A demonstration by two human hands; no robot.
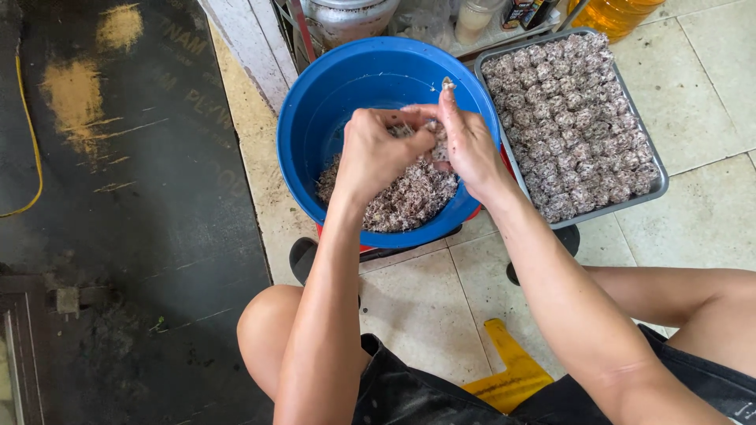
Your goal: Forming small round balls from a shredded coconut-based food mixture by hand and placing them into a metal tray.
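Squatting over a blue basin (315,134), I have both hands above the brown-and-white mix (402,201) heaped in its bottom. My left hand (376,157) curls down from nine o'clock, its fingers (409,140) pressed together around a small lump (435,142) of that mix. My right hand (468,145) meets it from three o'clock, cupping the same lump, with one finger sticking up toward twelve, crumbs stuck to its tip. The lump sits between my two palms, above the heap and near the basin's middle.

At two o'clock from the basin, touching its rim, lies a grey metal tray (660,185) packed edge to edge with rolled balls (571,118) of the same speckled stuff. Both stand on a pale tiled floor (693,86). At twelve o'clock, past the basin, I see a metal pot (346,20), a white jar (476,16) and a bottle (618,12) of yellow liquid. At nine o'clock runs a dark board (134,197) with yellowish smears. Down at six o'clock, between my knees, a yellow stool (512,370) pokes out.
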